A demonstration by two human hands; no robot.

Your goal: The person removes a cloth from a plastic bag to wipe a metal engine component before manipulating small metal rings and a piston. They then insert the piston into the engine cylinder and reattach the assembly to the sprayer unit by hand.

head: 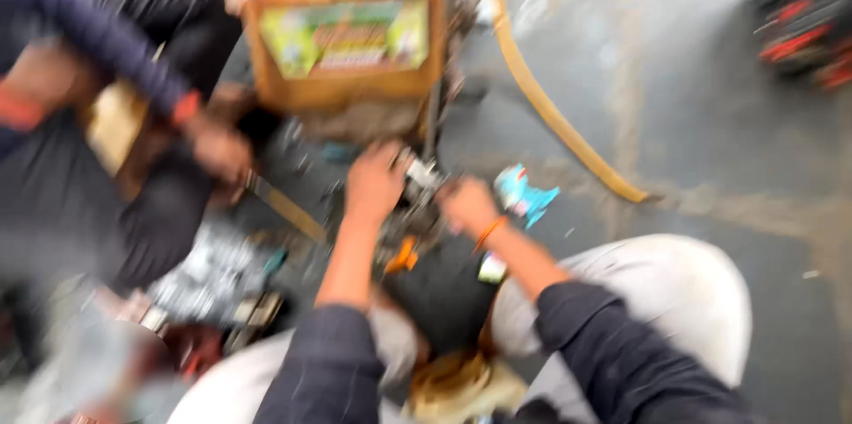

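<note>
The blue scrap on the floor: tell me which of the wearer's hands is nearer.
Right. The right hand sits just left of the blue scrap; the left hand is farther left, beyond the metal part.

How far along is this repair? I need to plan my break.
Mid-job, as far as the blur shows. Done: loose parts already lie on the floor. In hand: left hand and right hand both work on the metal assembly. Left: cannot tell.

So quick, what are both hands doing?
Left hand: curled on the small metal machine part; grip too blurred to tell.
Right hand: touching the same part; cannot tell.
</note>
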